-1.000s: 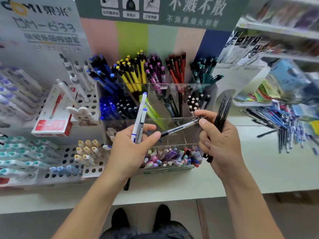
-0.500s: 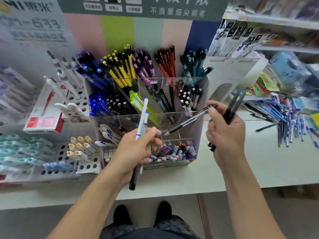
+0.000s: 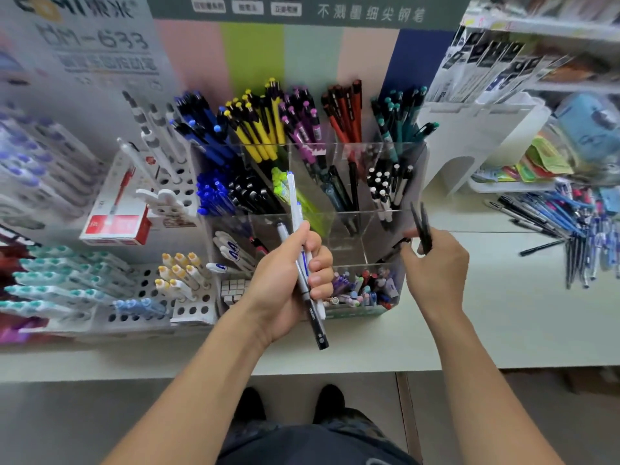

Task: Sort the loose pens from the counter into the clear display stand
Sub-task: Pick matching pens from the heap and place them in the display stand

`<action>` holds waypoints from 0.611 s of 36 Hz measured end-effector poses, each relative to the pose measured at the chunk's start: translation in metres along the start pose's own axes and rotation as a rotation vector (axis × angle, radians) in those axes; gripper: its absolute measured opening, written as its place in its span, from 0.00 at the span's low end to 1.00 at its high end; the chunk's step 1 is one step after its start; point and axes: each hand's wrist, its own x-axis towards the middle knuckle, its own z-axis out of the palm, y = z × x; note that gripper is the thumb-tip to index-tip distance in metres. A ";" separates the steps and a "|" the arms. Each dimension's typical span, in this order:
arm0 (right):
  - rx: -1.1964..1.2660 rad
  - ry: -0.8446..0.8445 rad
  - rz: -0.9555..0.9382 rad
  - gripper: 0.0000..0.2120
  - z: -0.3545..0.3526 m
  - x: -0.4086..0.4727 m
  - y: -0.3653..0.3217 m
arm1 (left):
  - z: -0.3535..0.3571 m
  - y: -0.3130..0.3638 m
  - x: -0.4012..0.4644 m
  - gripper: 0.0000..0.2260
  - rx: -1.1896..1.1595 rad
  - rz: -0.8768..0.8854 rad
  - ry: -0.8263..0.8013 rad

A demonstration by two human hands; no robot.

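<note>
The clear display stand [image 3: 414,182] rises in tiers on the counter, its compartments holding blue, yellow, purple, red, teal and black pens. My left hand [image 3: 288,280] is in front of its lower tiers, shut on a white pen [image 3: 295,209] and a grey-and-black pen [image 3: 310,307] held upright together. My right hand [image 3: 436,266] is at the stand's right front corner, shut on a few thin black pens [image 3: 422,226] that stick up from the fist. A heap of loose pens [image 3: 577,229] lies on the counter at the far right.
White peg racks [image 3: 188,307] with markers and a red box [image 3: 115,226] stand left of the stand. A white holder [image 3: 469,139] and packets fill the back right. The counter's front edge [image 3: 369,367] runs just below my wrists.
The grey-and-black pen passed from my right hand into my left, which now grips it with the white pen. My right hand dropped toward the stand's right corner with the black pens.
</note>
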 end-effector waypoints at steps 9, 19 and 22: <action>0.524 -0.674 -0.113 0.13 -0.036 -0.050 -0.085 | 0.009 0.003 0.005 0.20 -0.064 0.219 0.198; 0.572 -0.882 -0.089 0.17 -0.025 -0.053 -0.096 | 0.007 0.018 0.004 0.21 -0.175 0.401 0.318; 0.685 -0.854 0.002 0.10 -0.024 -0.055 -0.096 | 0.007 0.021 -0.001 0.19 -0.109 0.476 0.352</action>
